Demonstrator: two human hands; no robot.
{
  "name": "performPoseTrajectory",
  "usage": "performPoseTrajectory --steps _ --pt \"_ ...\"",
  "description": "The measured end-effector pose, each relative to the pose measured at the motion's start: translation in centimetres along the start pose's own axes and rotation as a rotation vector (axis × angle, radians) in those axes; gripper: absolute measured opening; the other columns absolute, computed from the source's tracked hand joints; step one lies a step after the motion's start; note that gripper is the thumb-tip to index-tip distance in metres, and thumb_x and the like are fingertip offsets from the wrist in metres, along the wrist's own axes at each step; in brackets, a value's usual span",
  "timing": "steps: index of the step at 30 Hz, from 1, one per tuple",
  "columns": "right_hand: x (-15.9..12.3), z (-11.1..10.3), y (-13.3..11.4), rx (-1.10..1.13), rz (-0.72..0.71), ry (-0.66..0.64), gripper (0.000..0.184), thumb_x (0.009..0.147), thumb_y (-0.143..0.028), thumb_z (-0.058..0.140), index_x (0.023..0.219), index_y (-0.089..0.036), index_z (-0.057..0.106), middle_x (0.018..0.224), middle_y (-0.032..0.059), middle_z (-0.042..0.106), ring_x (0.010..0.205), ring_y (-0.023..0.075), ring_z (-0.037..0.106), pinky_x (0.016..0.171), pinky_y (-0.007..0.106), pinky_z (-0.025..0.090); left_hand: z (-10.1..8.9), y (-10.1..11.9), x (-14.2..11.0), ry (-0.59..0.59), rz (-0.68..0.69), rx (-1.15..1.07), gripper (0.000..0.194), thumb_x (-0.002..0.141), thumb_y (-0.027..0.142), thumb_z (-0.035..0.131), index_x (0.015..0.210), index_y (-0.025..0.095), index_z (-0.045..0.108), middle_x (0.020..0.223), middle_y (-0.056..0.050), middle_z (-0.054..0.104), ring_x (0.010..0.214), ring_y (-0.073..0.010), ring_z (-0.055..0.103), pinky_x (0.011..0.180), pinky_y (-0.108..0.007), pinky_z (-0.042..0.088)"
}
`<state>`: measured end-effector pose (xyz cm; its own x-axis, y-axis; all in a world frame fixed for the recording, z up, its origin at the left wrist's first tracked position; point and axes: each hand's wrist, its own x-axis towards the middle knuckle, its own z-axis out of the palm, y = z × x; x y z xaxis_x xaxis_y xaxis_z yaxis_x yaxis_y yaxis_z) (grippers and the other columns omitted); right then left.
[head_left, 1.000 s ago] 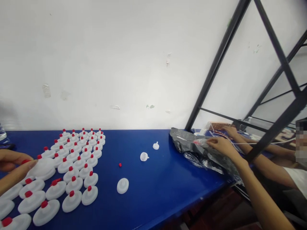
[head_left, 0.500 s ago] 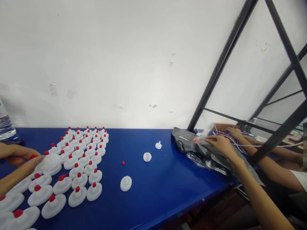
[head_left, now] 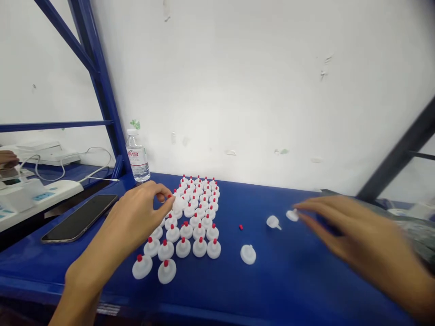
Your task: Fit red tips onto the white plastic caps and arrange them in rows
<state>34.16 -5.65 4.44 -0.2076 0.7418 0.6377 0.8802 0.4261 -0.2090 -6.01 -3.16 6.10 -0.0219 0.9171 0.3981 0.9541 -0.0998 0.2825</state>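
Note:
My left hand (head_left: 144, 206), closed in a pinch, grips a white funnel (head_left: 177, 204) by its red-capped tip, above the left part of the rows. Several white funnels with red caps (head_left: 200, 246) stand wide side down in close rows beneath and beside it. On the right, my motion-blurred right hand (head_left: 353, 240) has its thumb and forefinger at the stem of a small uncapped white funnel (head_left: 292, 216). Another uncapped funnel (head_left: 273, 222) lies on its side nearby. A loose red cap (head_left: 241, 227) and one more white funnel (head_left: 248, 255) lie between the rows and that hand.
The blue table (head_left: 272, 290) meets a white wall. A water bottle (head_left: 137, 156) stands behind the rows. At left are a phone (head_left: 80, 217), a white power strip (head_left: 44, 195) and a blue frame post (head_left: 102, 86). A dark plastic bag (head_left: 413, 233) lies at right, partly hidden.
The view has swung left. My right hand has left the grey plastic bag and come to the small uncapped funnel. My left hand still holds the red-capped funnel over the rows.

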Motion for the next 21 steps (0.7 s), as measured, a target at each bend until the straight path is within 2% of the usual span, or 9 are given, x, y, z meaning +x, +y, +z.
performPoseTrajectory --steps 2,3,6,9,12,15,21 --pt "3.0 3.1 -5.0 -0.038 -0.351 -0.117 0.022 0.097 -0.034 0.053 0.110 -0.031 0.070 0.107 0.0058 0.072 0.097 0.0234 0.064 0.080 0.034 0.049 0.0 -0.3 0.0 0.003 0.004 -0.011 0.029 0.086 0.046 0.052 0.093 0.025 0.071 0.098 -0.004 0.073 0.084 -0.0252 0.064 0.066 -0.032 0.040" --pt "4.5 4.6 -7.0 -0.056 -0.452 -0.178 0.022 0.099 -0.028 0.051 0.109 -0.028 0.070 0.106 0.0063 0.071 0.095 0.0219 0.063 0.075 0.032 0.049 -0.1 -0.4 0.0 0.007 0.008 -0.016 0.029 0.086 0.046 0.052 0.093 0.025 0.071 0.097 -0.004 0.073 0.084 -0.0250 0.064 0.065 -0.032 0.040" --pt "8.7 8.9 -11.3 -0.065 -0.660 -0.391 0.018 0.097 -0.019 0.054 0.105 -0.022 0.071 0.098 0.0072 0.072 0.091 0.0204 0.062 0.067 0.027 0.043 -0.3 -0.7 0.0 0.024 0.011 -0.014 0.028 0.086 0.046 0.053 0.091 0.025 0.071 0.095 -0.004 0.073 0.084 -0.0246 0.064 0.063 -0.032 0.039" --pt "12.1 12.0 -14.0 -0.043 -0.770 -0.564 0.017 0.093 -0.013 0.059 0.101 -0.020 0.073 0.091 0.0059 0.074 0.088 0.0188 0.064 0.063 0.026 0.037 -0.6 -1.1 0.0 0.039 -0.001 -0.006 0.028 0.086 0.046 0.053 0.089 0.025 0.071 0.090 -0.004 0.072 0.080 -0.0240 0.064 0.060 -0.031 0.037" --pt "14.4 13.7 -16.0 -0.039 -0.851 -0.696 0.018 0.090 -0.011 0.062 0.098 -0.022 0.075 0.089 0.0024 0.075 0.084 0.0170 0.066 0.060 0.026 0.032 -0.8 -1.4 -0.2 0.056 -0.005 -0.017 0.027 0.086 0.045 0.053 0.089 0.025 0.071 0.088 -0.003 0.072 0.078 -0.0228 0.064 0.060 -0.032 0.038" --pt "15.2 14.5 -17.1 -0.043 -0.905 -0.807 0.021 0.085 -0.008 0.064 0.093 -0.023 0.075 0.084 -0.0014 0.076 0.077 0.0141 0.065 0.057 0.025 0.030 -1.0 -1.6 -0.4 0.079 0.001 -0.030 0.025 0.086 0.043 0.053 0.087 0.025 0.071 0.088 -0.002 0.072 0.078 -0.0223 0.063 0.061 -0.031 0.039" --pt "14.9 16.0 -17.1 -0.091 -1.005 -0.831 0.025 0.081 -0.002 0.063 0.093 -0.021 0.074 0.081 -0.0012 0.076 0.072 0.0142 0.064 0.056 0.026 0.028 -1.1 -1.7 -0.4 0.100 -0.002 -0.022 0.024 0.085 0.042 0.053 0.086 0.026 0.071 0.088 -0.002 0.072 0.078 -0.0223 0.063 0.060 -0.031 0.038"
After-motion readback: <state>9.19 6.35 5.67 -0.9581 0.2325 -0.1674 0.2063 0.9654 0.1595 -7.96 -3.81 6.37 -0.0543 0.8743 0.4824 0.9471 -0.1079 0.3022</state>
